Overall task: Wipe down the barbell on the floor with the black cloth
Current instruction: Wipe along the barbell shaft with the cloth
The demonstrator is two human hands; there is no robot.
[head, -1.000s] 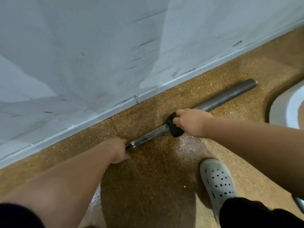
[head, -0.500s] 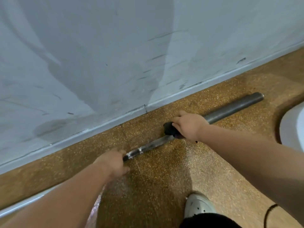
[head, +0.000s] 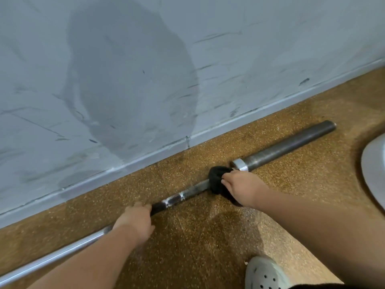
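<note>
Barbell [head: 192,190] lay on the speckled brown floor [head: 204,251], just beside the foot of the grey wall [head: 260,59] and nearly parallel to it. It ran across the view from about 8 o'clock up to about 2 o'clock. Its thick dark sleeve [head: 291,146] pointed to 2 o'clock and ended free on the floor, and a bright metal collar [head: 240,164] separated the sleeve from the thinner shaft.

The black cloth [head: 216,180] was wrapped around the shaft, touching the collar on its 8 o'clock side. The right hand [head: 243,189] held this cloth from above, with the fingers curled over it and gripping cloth and shaft together; a fold of the cloth showed under the wrist. The left hand [head: 135,222] was lower on the shaft, toward 8 o'clock from the cloth, well apart from the right hand. Its fingers were curled over the bar and gripped it, and the thumb was not clearly visible. Between the two hands the shaft showed dark and shiny bands.

At 5 o'clock one light grey clog with holes [head: 264,274] stood on the floor. At 3 o'clock a white curved object [head: 375,176] was cut by the edge of the view. A large dark shadow [head: 129,80] fell on the wall toward 11 o'clock.
</note>
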